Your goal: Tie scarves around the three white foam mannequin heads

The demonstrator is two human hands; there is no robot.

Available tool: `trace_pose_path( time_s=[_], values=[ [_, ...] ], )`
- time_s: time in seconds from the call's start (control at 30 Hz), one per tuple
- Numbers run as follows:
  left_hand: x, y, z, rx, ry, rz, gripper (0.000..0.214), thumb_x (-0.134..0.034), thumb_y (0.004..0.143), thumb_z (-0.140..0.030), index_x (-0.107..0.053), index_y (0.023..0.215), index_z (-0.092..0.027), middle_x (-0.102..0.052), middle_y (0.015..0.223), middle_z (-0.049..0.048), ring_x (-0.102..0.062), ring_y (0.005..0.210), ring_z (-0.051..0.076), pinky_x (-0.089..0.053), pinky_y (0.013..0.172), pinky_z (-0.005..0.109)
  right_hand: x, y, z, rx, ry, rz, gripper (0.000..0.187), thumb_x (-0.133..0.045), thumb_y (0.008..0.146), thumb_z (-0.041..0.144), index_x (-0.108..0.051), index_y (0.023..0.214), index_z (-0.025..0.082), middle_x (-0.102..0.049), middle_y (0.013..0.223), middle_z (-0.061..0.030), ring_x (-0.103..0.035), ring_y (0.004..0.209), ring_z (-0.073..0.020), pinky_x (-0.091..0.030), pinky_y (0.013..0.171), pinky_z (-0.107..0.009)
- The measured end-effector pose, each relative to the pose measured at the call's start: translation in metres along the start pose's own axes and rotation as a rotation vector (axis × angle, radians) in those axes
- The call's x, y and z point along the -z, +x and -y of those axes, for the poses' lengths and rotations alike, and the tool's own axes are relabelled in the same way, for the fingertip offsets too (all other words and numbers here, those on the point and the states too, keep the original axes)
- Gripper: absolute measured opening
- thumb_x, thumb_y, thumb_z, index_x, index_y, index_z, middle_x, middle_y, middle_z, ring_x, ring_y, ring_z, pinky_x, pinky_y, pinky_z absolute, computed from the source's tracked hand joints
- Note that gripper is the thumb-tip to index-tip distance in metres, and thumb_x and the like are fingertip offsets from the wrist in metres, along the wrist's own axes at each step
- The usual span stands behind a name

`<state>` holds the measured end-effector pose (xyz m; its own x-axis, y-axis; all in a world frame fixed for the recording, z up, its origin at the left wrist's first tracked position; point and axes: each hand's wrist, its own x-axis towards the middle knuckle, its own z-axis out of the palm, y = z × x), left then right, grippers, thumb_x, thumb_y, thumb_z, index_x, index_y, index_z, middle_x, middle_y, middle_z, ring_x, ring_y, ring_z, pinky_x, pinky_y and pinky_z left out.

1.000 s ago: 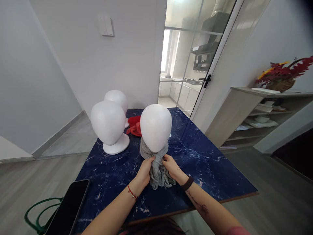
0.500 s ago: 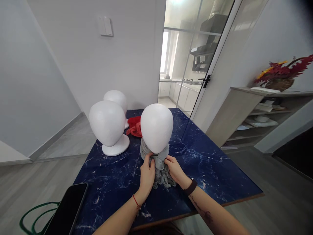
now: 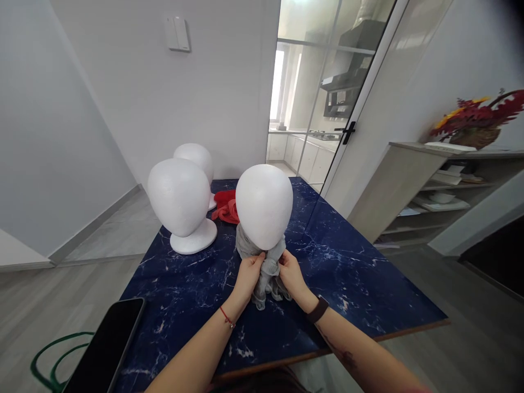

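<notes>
A white foam mannequin head [image 3: 264, 204] stands upright near the middle of the table. Wrapped around its neck is a thin grey scarf [image 3: 267, 281], knotted or gathered at the front, with ruffled ends hanging to the tabletop. My left hand [image 3: 249, 274] pinches the scarf on the left of the gather, just under the head's chin. On the other side, my right hand [image 3: 290, 273] has its fingers closed on the scarf's edge. The head's base is hidden behind the cloth and my hands.
Two more foam heads, one in front [image 3: 180, 199] and one behind [image 3: 194, 158], stand at the left. Red cloth [image 3: 226, 207] lies behind the scarfed head. A phone [image 3: 108, 346] with a green cord rests at the front left corner of the blue marbled table [image 3: 352, 295].
My left hand has shifted slightly right and its fingers have closed nearer the gather. The view has tilted a little, and the scarf's ends hang slightly differently.
</notes>
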<state>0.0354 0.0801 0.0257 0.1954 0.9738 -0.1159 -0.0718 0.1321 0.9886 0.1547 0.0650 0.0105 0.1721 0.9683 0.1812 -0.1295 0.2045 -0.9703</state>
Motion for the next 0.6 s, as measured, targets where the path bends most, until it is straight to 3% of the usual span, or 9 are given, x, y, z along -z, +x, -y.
trace_pose_path(
  time_s=[0.1, 0.3, 0.4, 0.53, 0.6],
  values=[
    [0.002, 0.003, 0.000, 0.022, 0.031, -0.004, 0.044, -0.066, 0.064, -0.054, -0.059, 0.049, -0.013, -0.053, 0.043, 0.0012, -0.048, 0.043, 0.012, -0.034, 0.045, 0.024, 0.001, 0.001, -0.003, 0.030, -0.056, -0.043, 0.037, -0.063, 0.067, 0.024, -0.062, 0.103, 0.016, -0.067, 0.100, -0.0078, -0.061, 0.083, -0.0197, -0.049, 0.078, -0.032],
    [0.003, 0.001, -0.006, 0.060, -0.005, 0.003, 0.041, -0.071, 0.061, -0.051, -0.064, 0.055, -0.010, -0.061, 0.049, 0.0060, -0.054, 0.048, 0.015, -0.038, 0.046, 0.024, 0.005, 0.003, -0.002, 0.075, -0.339, -0.125, 0.022, -0.060, 0.067, 0.027, -0.069, 0.083, 0.015, -0.067, 0.082, -0.0059, -0.057, 0.075, -0.0191, -0.047, 0.070, -0.029],
    [0.000, -0.001, -0.007, 0.060, -0.092, 0.025, 0.037, -0.072, 0.061, -0.046, -0.065, 0.061, -0.010, -0.064, 0.057, 0.0066, -0.056, 0.052, 0.014, -0.042, 0.051, 0.024, 0.006, 0.003, 0.000, 0.050, -0.334, -0.074, 0.019, -0.057, 0.069, 0.026, -0.068, 0.081, 0.015, -0.067, 0.078, -0.0049, -0.057, 0.072, -0.0185, -0.046, 0.070, -0.029],
    [-0.004, -0.002, -0.006, -0.006, -0.224, -0.035, 0.024, -0.071, 0.063, -0.034, -0.065, 0.072, -0.013, -0.065, 0.068, 0.0041, -0.058, 0.060, 0.013, -0.045, 0.060, 0.023, 0.011, -0.002, 0.006, 0.044, -0.273, 0.026, 0.020, -0.050, 0.073, 0.021, -0.064, 0.086, 0.016, -0.067, 0.084, -0.0054, -0.059, 0.077, -0.0190, -0.047, 0.075, -0.030],
    [-0.005, -0.003, -0.003, -0.046, -0.210, -0.058, 0.021, -0.068, 0.066, -0.032, -0.065, 0.075, -0.014, -0.065, 0.071, 0.0035, -0.057, 0.062, 0.013, -0.044, 0.061, 0.022, 0.016, -0.008, 0.013, 0.071, -0.288, -0.058, 0.017, -0.048, 0.074, 0.019, -0.060, 0.087, 0.017, -0.065, 0.083, -0.0049, -0.059, 0.077, -0.0186, -0.047, 0.074, -0.030]
  ],
)
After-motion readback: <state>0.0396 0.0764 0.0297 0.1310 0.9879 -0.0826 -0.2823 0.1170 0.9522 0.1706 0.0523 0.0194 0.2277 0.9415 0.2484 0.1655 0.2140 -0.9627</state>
